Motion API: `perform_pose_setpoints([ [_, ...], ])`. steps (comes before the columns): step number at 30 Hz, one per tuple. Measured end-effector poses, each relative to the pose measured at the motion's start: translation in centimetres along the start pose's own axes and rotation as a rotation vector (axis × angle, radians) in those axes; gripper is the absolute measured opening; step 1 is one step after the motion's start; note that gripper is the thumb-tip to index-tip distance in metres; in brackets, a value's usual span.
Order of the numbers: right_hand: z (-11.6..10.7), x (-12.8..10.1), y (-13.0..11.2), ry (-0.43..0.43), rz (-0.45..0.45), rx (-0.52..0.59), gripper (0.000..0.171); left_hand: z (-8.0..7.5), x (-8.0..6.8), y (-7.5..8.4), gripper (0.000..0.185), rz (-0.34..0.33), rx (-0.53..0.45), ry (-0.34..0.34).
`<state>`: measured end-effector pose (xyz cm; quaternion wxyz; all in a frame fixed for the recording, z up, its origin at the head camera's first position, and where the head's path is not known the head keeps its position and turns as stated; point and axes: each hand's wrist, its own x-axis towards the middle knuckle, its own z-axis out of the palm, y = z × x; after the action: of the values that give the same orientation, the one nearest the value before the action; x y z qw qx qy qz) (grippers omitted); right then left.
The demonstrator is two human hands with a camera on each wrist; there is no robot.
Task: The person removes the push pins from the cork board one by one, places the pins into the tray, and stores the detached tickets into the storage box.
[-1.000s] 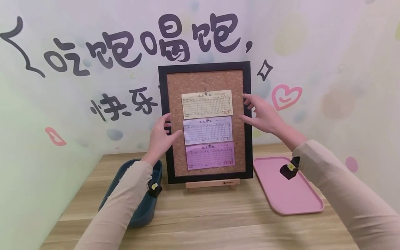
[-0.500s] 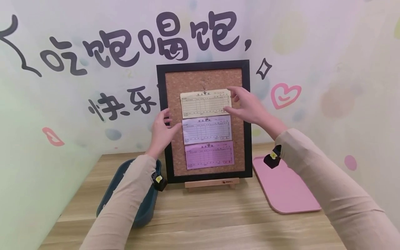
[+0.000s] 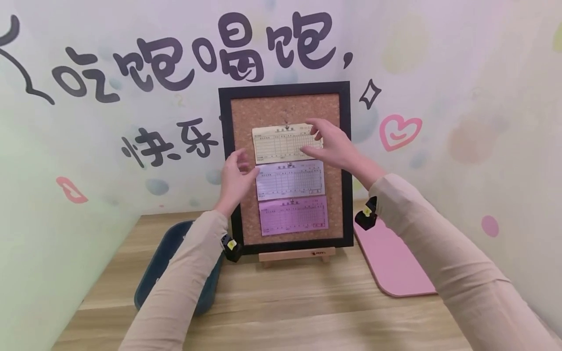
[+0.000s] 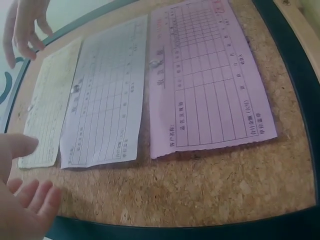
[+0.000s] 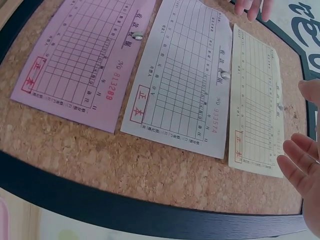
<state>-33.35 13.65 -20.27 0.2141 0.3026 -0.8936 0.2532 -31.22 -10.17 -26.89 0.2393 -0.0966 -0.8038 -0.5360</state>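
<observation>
Yellow slip [image 3: 283, 143] pinned topmost on upright cork board [image 3: 285, 109].

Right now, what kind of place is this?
Probably a small eatery or shop corner: a cork board with three receipts pinned on it, a wall with playful painted Chinese lettering, and a wooden table.

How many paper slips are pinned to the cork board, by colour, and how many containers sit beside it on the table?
Cream slip: 1
Lavender slip: 1
Pink-purple slip: 1
Dark blue bin: 1
Pink tray: 1
Total: 5, that is 3 slips on the cork board and 2 containers.
</observation>
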Motion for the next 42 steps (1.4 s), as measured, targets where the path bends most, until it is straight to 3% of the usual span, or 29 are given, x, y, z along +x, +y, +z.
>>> perform_pose_setpoints([
  [6,0.6,0.7,0.0,0.004,0.011,-0.012,0.063,-0.1,0.3,0.2,0.051,-0.038,0.022,0.006],
  [18,1.2,2.0,-0.1,-0.001,0.038,-0.019,0.059,0.2,0.9,1.3,0.048,-0.05,0.063,0.037],
  [42,2.6,3.2,0.6,0.023,0.1,0.051,0.046,1.3,2.0,1.4,0.046,-0.083,0.014,0.082],
])
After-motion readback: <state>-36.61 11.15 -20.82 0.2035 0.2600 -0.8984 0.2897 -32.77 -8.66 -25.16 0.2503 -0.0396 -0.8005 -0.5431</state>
